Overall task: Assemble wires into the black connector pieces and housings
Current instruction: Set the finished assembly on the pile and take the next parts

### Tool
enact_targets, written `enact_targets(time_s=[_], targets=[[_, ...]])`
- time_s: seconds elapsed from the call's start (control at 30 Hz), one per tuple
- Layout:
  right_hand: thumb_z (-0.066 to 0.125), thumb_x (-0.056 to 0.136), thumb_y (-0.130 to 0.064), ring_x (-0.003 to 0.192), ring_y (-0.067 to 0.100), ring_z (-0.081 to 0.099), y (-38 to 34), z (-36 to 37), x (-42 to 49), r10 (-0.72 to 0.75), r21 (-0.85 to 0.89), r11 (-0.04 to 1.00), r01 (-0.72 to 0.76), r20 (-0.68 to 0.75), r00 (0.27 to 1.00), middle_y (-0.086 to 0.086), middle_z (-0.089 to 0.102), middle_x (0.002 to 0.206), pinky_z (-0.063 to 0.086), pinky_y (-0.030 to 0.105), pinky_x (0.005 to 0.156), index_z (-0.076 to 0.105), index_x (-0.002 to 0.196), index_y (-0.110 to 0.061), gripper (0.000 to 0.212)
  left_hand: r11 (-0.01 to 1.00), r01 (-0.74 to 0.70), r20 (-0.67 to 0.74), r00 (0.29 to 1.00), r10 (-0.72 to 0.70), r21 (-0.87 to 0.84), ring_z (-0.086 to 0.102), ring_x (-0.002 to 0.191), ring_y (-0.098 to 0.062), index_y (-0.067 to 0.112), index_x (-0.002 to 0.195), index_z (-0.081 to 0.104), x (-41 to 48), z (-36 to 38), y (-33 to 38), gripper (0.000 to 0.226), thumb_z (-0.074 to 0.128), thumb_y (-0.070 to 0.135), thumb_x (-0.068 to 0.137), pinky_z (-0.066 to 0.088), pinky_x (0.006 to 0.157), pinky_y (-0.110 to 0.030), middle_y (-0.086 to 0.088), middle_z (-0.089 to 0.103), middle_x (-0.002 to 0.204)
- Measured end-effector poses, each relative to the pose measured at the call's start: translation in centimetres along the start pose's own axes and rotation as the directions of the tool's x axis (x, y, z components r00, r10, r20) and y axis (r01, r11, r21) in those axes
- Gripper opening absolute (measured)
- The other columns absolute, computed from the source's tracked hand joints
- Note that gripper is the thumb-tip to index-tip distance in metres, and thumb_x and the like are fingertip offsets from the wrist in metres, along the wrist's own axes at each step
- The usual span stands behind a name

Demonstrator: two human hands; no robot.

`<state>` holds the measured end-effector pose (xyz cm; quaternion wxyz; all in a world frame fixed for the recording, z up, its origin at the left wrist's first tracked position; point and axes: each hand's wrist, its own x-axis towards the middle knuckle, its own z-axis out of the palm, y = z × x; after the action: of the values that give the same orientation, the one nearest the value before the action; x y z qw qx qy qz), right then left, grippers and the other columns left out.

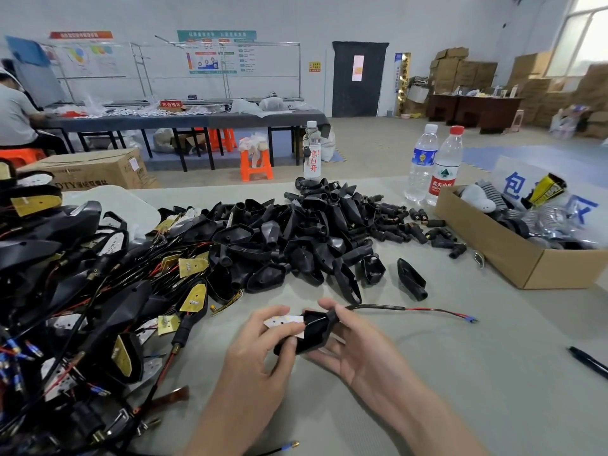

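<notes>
On my left hand (pixel 260 353) the fingertips (pixel 285 329) pinch the white LED board (pixel 279 321), steering it into the open mouth of the black housing (pixel 312 335). My right hand (pixel 357 352) curls round the housing's narrow end and cradles it from below, so it cannot slide under that push. The wire (pixel 394 308) leaves past the right fingers and trails slack over the table (pixel 460 390) to its blue terminals (pixel 472 320); I judge it already threaded. The heap of empty housings (pixel 296 232) sits just ahead, within reach. The wired units (pixel 82 291) lie piled at left, probably the finished side.
</notes>
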<state>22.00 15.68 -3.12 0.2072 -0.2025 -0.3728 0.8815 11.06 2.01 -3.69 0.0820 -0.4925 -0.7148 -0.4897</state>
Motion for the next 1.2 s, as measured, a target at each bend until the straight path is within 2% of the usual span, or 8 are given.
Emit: enact_targets(time_s=[0.1,0.2,0.4,0.67,0.73,0.9,1.1,1.2], targets=[[0.048,0.103,-0.024,0.100,0.030,0.072,0.3,0.2,0.0,0.002,0.011,1.000,-0.002,-0.016,1.000,0.014,0.072,0.117,0.060,0.046,0.085,0.068,0.119,-0.009,0.029,1.000,-0.018,0.046,0.999,0.017,0.006,0.060,0.109,0.001,0.026,0.106,0.075,-0.2,0.2,0.2,0.022,0.060,0.018,0.092,0.042,0.090,-0.008,0.021,0.056,0.128],[0.045,0.104,-0.023,0.097,0.027,0.074,0.2,0.0,0.1,-0.029,-0.003,1.000,0.029,-0.045,0.999,0.012,0.074,0.114,0.060,0.046,0.087,0.065,0.121,-0.007,0.030,0.999,-0.014,0.040,0.999,0.012,0.040,0.055,0.115,0.004,0.026,0.113,0.071,-0.2,0.1,-0.1,0.024,0.059,0.013,0.098,0.038,0.093,-0.006,0.021,0.055,0.126],[0.043,0.106,-0.020,0.093,0.026,0.074,0.1,0.2,0.1,-0.053,0.003,0.999,0.053,-0.057,0.997,0.012,0.074,0.112,0.060,0.045,0.084,0.065,0.118,-0.006,0.029,0.993,-0.011,0.060,0.998,0.004,0.119,0.060,0.102,-0.003,0.021,0.105,0.074,-0.1,-0.2,-0.9,0.019,0.068,0.008,0.092,0.042,0.089,-0.012,0.015,0.061,0.112],[0.041,0.106,-0.018,0.092,0.030,0.074,0.4,0.5,-0.1,-0.043,0.062,0.997,0.048,-0.086,0.995,0.021,0.073,0.110,0.063,0.039,0.073,0.066,0.114,-0.003,0.030,0.979,-0.020,-0.026,0.999,0.026,0.201,0.059,0.096,-0.004,0.029,0.098,0.072,-0.1,-0.4,-0.5,0.023,0.055,0.044,0.097,0.051,0.073,-0.024,0.021,0.060,0.105],[0.041,0.106,-0.018,0.095,0.031,0.074,0.5,0.6,-0.1,-0.032,0.073,0.997,0.039,-0.099,0.995,0.022,0.073,0.111,0.063,0.041,0.077,0.066,0.115,-0.003,0.030,0.974,-0.032,-0.029,0.999,0.040,0.224,0.060,0.095,-0.006,0.029,0.097,0.072,-0.1,-0.5,-0.4,0.028,0.048,0.044,0.094,0.053,0.071,-0.028,0.020,0.060,0.103],[0.041,0.106,-0.016,0.101,0.032,0.072,0.5,0.9,-0.3,-0.029,0.045,0.998,0.035,-0.128,0.991,0.022,0.073,0.111,0.056,0.047,0.091,0.063,0.119,-0.002,0.029,0.972,-0.050,-0.039,0.997,0.061,0.232,0.062,0.092,-0.011,0.025,0.095,0.074,0.1,-0.4,-0.2,0.027,0.053,0.041,0.095,0.052,0.072,-0.030,0.016,0.062,0.100],[0.046,0.105,-0.014,0.095,0.033,0.074,0.5,1.4,-0.6,-0.013,0.073,0.997,0.024,-0.145,0.989,0.024,0.073,0.106,0.061,0.046,0.082,0.064,0.118,-0.001,0.026,0.979,-0.079,-0.021,0.996,0.084,0.188,0.057,0.092,-0.009,0.026,0.094,0.075,0.1,-0.1,-0.2,0.027,0.053,0.041,0.091,0.045,0.078,-0.023,0.015,0.062,0.097],[0.044,0.106,-0.013,0.087,0.031,0.075,0.6,1.5,-0.7,-0.005,0.089,0.996,0.018,-0.140,0.990,0.023,0.074,0.101,0.063,0.043,0.076,0.064,0.115,0.000,0.027,0.986,-0.067,-0.005,0.998,0.068,0.150,0.055,0.096,-0.005,0.027,0.094,0.075,0.0,0.1,-0.5,0.017,0.062,0.038,0.092,0.045,0.082,-0.023,0.017,0.060,0.098]])
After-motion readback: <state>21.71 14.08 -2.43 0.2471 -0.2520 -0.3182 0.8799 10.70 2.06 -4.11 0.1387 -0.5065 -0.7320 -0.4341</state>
